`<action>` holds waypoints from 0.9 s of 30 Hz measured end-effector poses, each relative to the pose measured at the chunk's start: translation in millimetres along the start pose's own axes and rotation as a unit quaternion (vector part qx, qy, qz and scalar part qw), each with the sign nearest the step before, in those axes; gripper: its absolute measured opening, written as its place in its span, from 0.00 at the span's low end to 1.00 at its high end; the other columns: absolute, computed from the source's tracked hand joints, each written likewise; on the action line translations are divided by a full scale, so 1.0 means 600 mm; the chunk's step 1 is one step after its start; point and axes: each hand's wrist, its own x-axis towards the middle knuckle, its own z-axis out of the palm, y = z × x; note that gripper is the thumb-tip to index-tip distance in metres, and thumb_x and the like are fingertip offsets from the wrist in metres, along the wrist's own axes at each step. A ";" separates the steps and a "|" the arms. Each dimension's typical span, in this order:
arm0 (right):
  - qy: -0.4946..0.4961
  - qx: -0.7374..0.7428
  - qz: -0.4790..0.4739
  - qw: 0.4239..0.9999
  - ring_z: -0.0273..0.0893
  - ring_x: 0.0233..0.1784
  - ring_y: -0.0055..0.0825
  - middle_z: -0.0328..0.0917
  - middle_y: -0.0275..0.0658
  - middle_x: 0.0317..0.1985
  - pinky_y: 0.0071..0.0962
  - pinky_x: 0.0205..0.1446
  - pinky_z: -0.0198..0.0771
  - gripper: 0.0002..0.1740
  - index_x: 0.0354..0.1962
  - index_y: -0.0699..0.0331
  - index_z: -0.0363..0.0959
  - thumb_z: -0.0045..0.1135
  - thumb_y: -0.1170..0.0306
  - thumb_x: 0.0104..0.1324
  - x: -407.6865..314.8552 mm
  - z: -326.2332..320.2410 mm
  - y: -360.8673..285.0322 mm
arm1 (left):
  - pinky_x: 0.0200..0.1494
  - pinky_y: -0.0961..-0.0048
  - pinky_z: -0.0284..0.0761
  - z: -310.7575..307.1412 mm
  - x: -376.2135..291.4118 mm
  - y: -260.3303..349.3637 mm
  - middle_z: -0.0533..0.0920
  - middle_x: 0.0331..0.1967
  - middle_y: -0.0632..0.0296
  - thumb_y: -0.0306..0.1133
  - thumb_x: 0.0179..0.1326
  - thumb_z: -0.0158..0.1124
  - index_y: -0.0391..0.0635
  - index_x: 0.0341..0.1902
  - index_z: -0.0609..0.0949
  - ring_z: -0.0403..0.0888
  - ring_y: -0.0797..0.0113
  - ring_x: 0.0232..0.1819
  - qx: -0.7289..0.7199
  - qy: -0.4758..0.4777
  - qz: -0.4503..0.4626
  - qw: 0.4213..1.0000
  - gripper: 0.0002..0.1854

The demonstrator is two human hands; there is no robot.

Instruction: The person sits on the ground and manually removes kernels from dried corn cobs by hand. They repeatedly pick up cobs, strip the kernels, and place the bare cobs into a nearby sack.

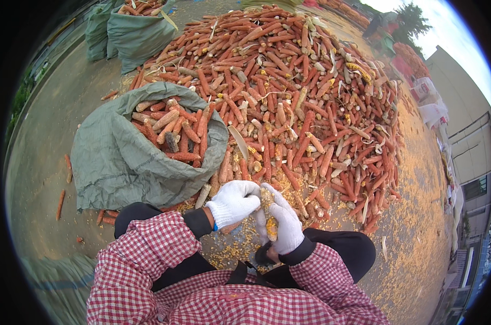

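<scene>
My right hand (284, 221), in a white knitted glove, is closed around a corn cob (271, 227) that has yellow kernels left on parts of it. Just left of the cob's upper end is my left hand (234, 203), gloved too, its fingers curled with the thumb near the cob; whether something is between them cannot be seen. Loose yellow kernels (233, 252) lie on the ground below both hands. Beyond the hands rises a big heap of mostly bare reddish corn cobs (278, 81). A green woven sack (119, 162), its mouth wide, holds more cobs at the left.
More filled green sacks (141, 36) stand at the upper left. Kernels (416, 219) are spread over the ground at the right. A person (385, 26) is bent over at the far upper right, near red mesh sacks (410, 61). Stray cobs (60, 205) lie left of the sack.
</scene>
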 end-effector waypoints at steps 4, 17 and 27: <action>0.038 0.045 -0.001 0.998 0.71 0.20 0.23 0.77 0.39 0.30 0.21 0.20 0.67 0.32 0.75 0.57 0.53 0.36 0.68 0.73 0.009 0.010 -0.005 | 0.42 0.70 0.76 -0.012 0.001 -0.004 0.85 0.32 0.61 0.38 0.62 0.64 0.37 0.40 0.83 0.81 0.73 0.37 -0.131 -0.086 -0.021 0.987 0.14; 0.062 -0.187 -0.140 0.970 0.75 0.53 0.22 0.76 0.41 0.58 0.22 0.57 0.69 0.28 0.72 0.67 0.59 0.36 0.64 0.79 0.018 -0.004 0.043 | 0.42 0.71 0.77 0.017 -0.015 0.010 0.86 0.34 0.59 0.41 0.60 0.68 0.37 0.40 0.84 0.82 0.72 0.37 -0.132 -0.027 -0.084 0.987 0.17; 0.049 -0.012 -0.038 0.998 0.71 0.32 0.21 0.78 0.40 0.49 0.21 0.31 0.65 0.27 0.71 0.63 0.60 0.37 0.63 0.80 0.014 -0.001 0.020 | 0.42 0.75 0.76 0.015 -0.012 0.010 0.85 0.32 0.61 0.31 0.59 0.63 0.38 0.46 0.83 0.80 0.77 0.36 -0.082 -0.039 -0.047 0.995 0.13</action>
